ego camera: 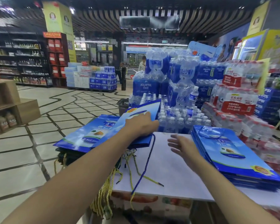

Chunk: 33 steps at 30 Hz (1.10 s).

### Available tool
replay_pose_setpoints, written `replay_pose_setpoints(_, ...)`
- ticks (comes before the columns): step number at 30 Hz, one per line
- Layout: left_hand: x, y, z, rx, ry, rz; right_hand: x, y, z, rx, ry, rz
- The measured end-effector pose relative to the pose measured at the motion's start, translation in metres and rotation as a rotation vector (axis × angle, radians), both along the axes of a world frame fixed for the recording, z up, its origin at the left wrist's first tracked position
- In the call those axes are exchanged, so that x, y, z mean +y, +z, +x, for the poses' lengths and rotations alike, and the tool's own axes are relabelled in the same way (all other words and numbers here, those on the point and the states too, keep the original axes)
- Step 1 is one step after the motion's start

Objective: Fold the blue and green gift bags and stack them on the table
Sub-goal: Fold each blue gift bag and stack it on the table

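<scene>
A blue gift bag [141,109] tilts up off the left pile, and my left hand [141,125] grips its near edge. Under it lies a pile of flat blue bags [86,135] on top of dark green bags [66,157] at the table's left end. Blue and yellow cord handles [144,165] hang over the front edge. My right hand [183,146] hovers open above the white table [166,172], holding nothing. A neat stack of folded blue bags [233,156] sits at the right end of the table.
Shrink-wrapped packs of water bottles [176,97] are piled right behind the table, with red-labelled packs [238,104] to the right. A dark shopping basket [123,105] stands on the tiled floor beyond the left pile. Wooden crates [10,107] stand far left.
</scene>
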<state>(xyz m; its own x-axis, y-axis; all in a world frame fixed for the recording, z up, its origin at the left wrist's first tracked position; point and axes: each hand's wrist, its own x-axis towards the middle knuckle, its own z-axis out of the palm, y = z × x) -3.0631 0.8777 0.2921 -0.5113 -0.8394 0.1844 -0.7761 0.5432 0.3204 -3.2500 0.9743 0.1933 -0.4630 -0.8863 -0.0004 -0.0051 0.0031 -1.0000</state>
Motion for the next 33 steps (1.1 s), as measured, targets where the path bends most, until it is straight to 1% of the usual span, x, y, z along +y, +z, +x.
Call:
replay_pose_setpoints(1, 0.011, 0.000, -0.013, 0.003, -0.022, -0.008, 0.000, 0.016, 0.001, -0.247, 0.057, -0.026)
replay_pose_setpoints(2, 0.020, -0.002, -0.026, 0.000, -0.044, -0.015, 0.000, 0.030, -0.002, -0.412, 0.109, -0.042)
replay_pose_setpoints(3, 0.030, -0.006, -0.038, -0.010, -0.067, -0.015, 0.001, 0.042, -0.006, -0.496, 0.141, -0.038)
replay_pose_setpoints(4, 0.039, -0.010, -0.049, -0.022, -0.093, -0.010, 0.003, 0.051, -0.010, -0.508, 0.139, -0.021)
replay_pose_setpoints(7, 0.066, -0.027, -0.075, -0.039, -0.183, 0.027, 0.001, 0.061, -0.025, -0.407, 0.041, 0.056)
replay_pose_setpoints(10, 0.080, -0.043, -0.089, -0.002, -0.254, 0.077, 0.002, 0.053, -0.045, -0.197, -0.099, 0.154)
replay_pose_setpoints(13, 0.074, -0.056, -0.087, 0.037, -0.356, 0.151, 0.014, 0.047, -0.057, 0.007, -0.139, 0.253)
replay_pose_setpoints(16, 0.058, -0.075, -0.066, -0.014, -0.412, 0.105, 0.019, 0.040, -0.064, 0.036, -0.152, 0.312)
replay_pose_setpoints(18, 0.046, -0.093, -0.045, -0.007, -0.421, 0.106, 0.018, 0.035, -0.066, 0.043, -0.147, 0.328)
replay_pose_setpoints(22, 0.035, -0.125, -0.007, -0.017, -0.452, 0.084, 0.004, 0.032, -0.067, 0.104, -0.182, 0.296)
replay_pose_setpoints(23, 0.035, -0.130, -0.001, -0.015, -0.455, 0.073, 0.001, 0.032, -0.067, 0.150, -0.190, 0.291)
replay_pose_setpoints(25, 0.034, -0.137, 0.008, -0.036, -0.453, 0.070, -0.003, 0.036, -0.065, 0.314, -0.161, 0.321)
replay_pose_setpoints(26, 0.033, -0.141, 0.011, -0.071, -0.449, 0.086, -0.005, 0.038, -0.066, 0.411, -0.117, 0.356)
replay_pose_setpoints(28, 0.032, -0.147, 0.013, -0.186, -0.449, 0.118, -0.002, 0.045, -0.067, 0.665, -0.042, 0.419)
replay_pose_setpoints(29, 0.032, -0.150, 0.013, -0.245, -0.453, 0.114, 0.003, 0.050, -0.065, 0.802, -0.019, 0.405)
replay_pose_setpoints(31, 0.033, -0.155, 0.011, -0.312, -0.456, 0.084, 0.018, 0.059, -0.057, 1.043, 0.044, 0.300)
replay_pose_setpoints(33, 0.033, -0.157, 0.008, -0.324, -0.453, 0.047, 0.040, 0.062, -0.051, 1.176, 0.143, 0.227)
